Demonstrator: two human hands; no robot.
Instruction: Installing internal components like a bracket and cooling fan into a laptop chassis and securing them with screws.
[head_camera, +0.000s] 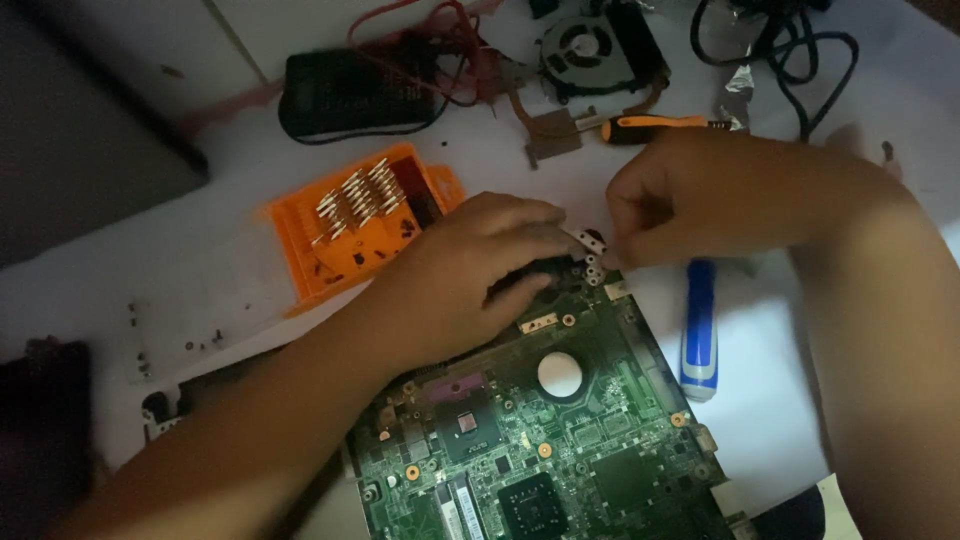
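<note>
We have the green board (545, 440) lying on the white table (230, 270), and our left hand (480, 270) presses flat on its top edge while our right hand (680, 200) pinches the small white part (592, 245) at that corner. It seems best to hold the board firm and pull the part gently. The orange case (350, 225) nearby lies open with silver bits in rows.

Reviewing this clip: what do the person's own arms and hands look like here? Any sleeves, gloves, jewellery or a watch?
Both forearms are bare for as far as the head view shows them, with no sleeve in sight. The left hand and right hand wear no gloves, and no ring, watch or wristband shows on the visible sides. The picture is dim and slightly blurred, so small marks cannot be ruled out.
</note>
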